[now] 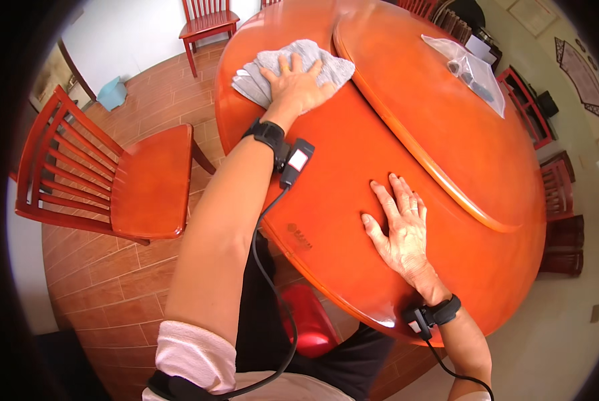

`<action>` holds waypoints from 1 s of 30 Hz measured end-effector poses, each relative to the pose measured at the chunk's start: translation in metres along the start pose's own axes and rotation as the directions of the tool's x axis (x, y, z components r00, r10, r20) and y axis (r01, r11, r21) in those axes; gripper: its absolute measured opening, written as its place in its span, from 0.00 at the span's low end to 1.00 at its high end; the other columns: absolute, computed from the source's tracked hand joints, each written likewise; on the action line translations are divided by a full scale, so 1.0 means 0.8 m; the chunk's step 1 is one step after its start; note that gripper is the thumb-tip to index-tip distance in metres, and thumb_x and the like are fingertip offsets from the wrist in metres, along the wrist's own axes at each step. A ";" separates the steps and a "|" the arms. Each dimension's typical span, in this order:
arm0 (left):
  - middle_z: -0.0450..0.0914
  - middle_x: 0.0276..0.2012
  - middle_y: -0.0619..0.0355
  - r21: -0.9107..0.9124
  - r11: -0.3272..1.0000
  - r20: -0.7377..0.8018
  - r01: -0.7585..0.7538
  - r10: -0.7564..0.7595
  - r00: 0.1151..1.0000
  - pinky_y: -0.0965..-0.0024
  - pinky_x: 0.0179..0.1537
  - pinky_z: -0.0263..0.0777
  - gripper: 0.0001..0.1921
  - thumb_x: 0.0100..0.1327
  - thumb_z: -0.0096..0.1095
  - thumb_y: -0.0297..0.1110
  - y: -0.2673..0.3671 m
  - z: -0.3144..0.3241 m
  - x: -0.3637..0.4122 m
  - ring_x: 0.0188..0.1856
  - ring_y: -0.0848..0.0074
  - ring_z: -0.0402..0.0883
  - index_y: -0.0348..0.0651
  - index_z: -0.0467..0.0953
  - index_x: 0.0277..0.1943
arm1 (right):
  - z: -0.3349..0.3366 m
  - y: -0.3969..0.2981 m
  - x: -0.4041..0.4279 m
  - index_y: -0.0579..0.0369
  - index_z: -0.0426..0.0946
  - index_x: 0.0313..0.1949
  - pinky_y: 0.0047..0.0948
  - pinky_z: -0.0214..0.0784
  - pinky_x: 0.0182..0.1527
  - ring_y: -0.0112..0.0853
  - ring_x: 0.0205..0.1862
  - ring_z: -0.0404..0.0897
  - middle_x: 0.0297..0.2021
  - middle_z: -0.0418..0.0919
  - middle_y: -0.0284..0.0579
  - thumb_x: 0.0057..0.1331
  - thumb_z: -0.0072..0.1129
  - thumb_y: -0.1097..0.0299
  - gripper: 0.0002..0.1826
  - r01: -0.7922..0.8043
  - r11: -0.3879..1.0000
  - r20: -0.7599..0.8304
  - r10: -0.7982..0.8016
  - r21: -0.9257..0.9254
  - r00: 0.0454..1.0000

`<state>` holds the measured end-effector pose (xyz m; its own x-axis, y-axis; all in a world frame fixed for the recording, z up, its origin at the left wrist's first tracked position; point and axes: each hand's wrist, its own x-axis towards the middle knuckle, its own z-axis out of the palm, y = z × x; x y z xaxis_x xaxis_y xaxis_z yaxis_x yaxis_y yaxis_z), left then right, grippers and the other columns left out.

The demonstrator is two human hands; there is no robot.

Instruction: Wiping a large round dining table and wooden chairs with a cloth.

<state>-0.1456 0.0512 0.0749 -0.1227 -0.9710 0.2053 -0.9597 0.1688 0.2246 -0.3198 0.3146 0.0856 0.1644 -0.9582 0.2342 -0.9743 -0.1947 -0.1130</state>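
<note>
My left hand point(297, 87) lies spread, palm down, on a grey cloth point(337, 67) near the far left rim of a polished orange-red wooden table point(329, 200). The cloth is flat on the tabletop, with folds at its left side. Nearer to me, my right hand point(399, 225) rests on the bare wood with its fingers apart and nothing in it. A curved raised edge point(409, 143) crosses the tabletop beyond both hands. Each wrist wears a black strap with a small cabled device.
A clear plastic bag point(474, 75) with small items lies on the raised part of the table. A wooden chair point(154, 180) stands at the left, another chair point(209, 22) farther back. A light blue bin point(112, 94) is on the tiled floor; a red stool point(309, 321) is below me.
</note>
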 end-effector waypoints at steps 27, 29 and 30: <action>0.50 0.72 0.42 -0.251 0.934 -0.077 -0.253 0.242 0.967 0.36 0.69 0.31 0.32 0.61 0.52 0.61 -0.053 -0.055 -0.208 0.74 0.47 0.41 0.55 0.69 0.65 | 0.005 0.017 -0.013 0.58 0.70 0.56 0.46 0.56 0.63 0.47 0.63 0.66 0.59 0.70 0.53 0.70 0.48 0.60 0.20 -0.127 0.992 -0.179 0.123 -0.012 0.976; 0.48 0.73 0.43 -0.205 0.967 -0.089 -0.153 0.138 0.986 0.37 0.69 0.31 0.34 0.61 0.52 0.62 -0.076 -0.047 -0.174 0.75 0.48 0.39 0.56 0.68 0.66 | 0.007 0.016 -0.014 0.58 0.70 0.56 0.46 0.56 0.63 0.47 0.62 0.66 0.59 0.70 0.53 0.70 0.49 0.61 0.20 -0.118 0.993 -0.177 0.114 -0.010 0.977; 0.47 0.73 0.44 -0.223 0.971 -0.065 -0.083 0.070 0.995 0.37 0.69 0.31 0.34 0.61 0.52 0.63 -0.086 -0.047 -0.157 0.75 0.48 0.38 0.56 0.67 0.67 | 0.008 0.016 -0.015 0.59 0.70 0.56 0.46 0.56 0.63 0.48 0.62 0.66 0.59 0.70 0.53 0.70 0.49 0.61 0.19 -0.114 0.993 -0.183 0.112 -0.004 0.977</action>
<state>-0.0547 0.1679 0.0693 -0.1734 -0.9436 0.2819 -0.8655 0.2826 0.4136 -0.3332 0.3222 0.0752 0.0235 -0.9194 0.3926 -0.9874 -0.0830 -0.1350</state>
